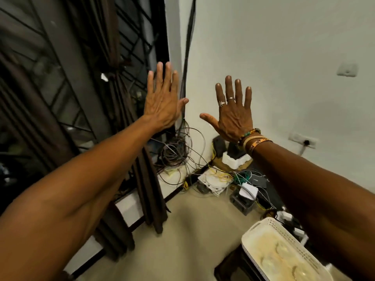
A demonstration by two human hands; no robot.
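Stretching forward, the left hand (162, 102) and right hand (233, 116) are spread flat and hold nothing. The cable (189, 37) runs down the wall between them, with the curtain (113, 57) just left. Work looks unstarted; the next move probably calls for closing on the cable.

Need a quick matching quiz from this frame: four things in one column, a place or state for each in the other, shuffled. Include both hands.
Column one:
1. left hand
2. right hand
3. white basket
4. wire coil

Column two:
a. bottom right of the view
b. raised, fingers spread, wearing rings and bracelets
c. raised, bare, in front of the dark curtain
d. low in the corner where the window side meets the white wall

Pairs: 1-c, 2-b, 3-a, 4-d
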